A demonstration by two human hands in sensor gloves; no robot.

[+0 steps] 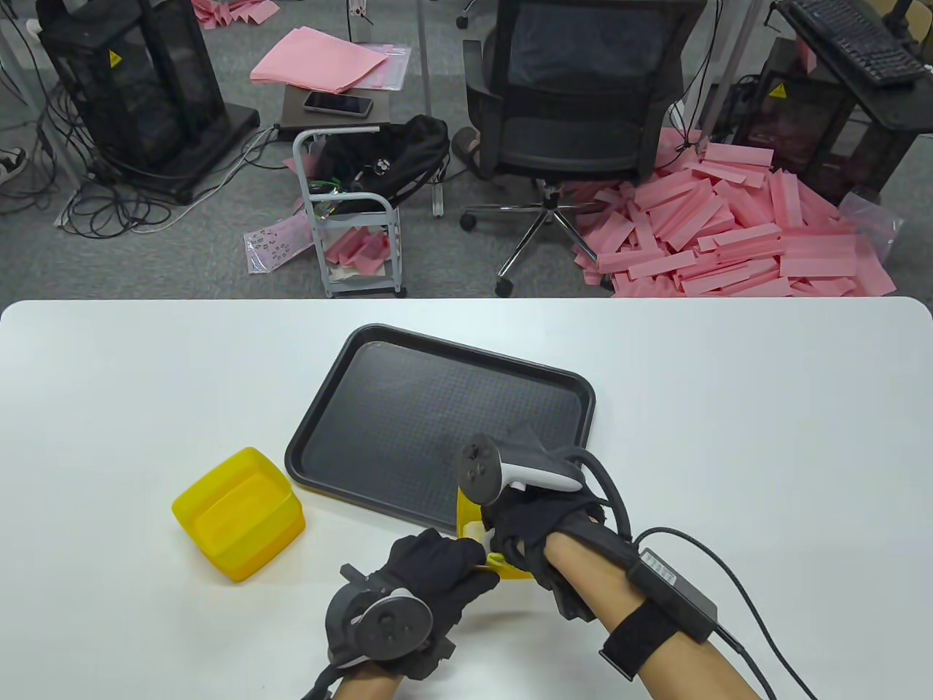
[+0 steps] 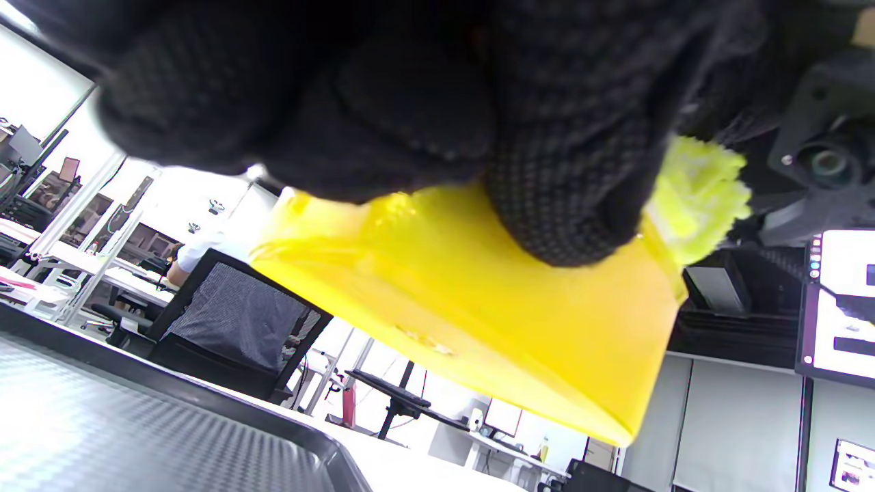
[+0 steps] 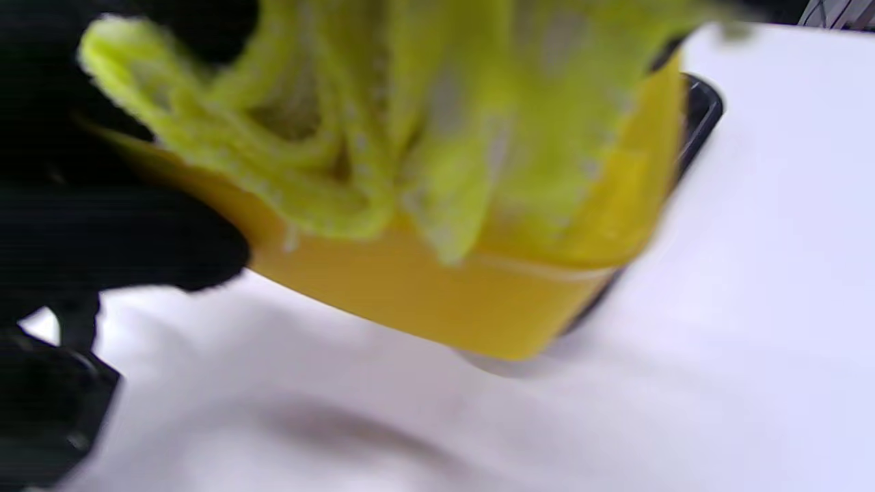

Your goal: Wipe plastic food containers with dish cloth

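Observation:
A yellow plastic container (image 2: 478, 321) is held up off the table at the near edge of the black tray; only slivers of it (image 1: 466, 510) show in the table view. My left hand (image 1: 437, 569) grips its near side. My right hand (image 1: 525, 532) presses a yellow-green dish cloth (image 3: 410, 137) into the container (image 3: 465, 301); a bit of cloth (image 1: 497, 560) shows between the hands and at the rim in the left wrist view (image 2: 697, 205). A second yellow container (image 1: 237, 514) sits upright on the table to the left, untouched.
A black tray (image 1: 437, 423) lies on the white table (image 1: 729, 408) just beyond the hands, with nothing on it. A cable runs from my right wrist off the near edge. An office chair, a cart and pink foam lie on the floor beyond the table.

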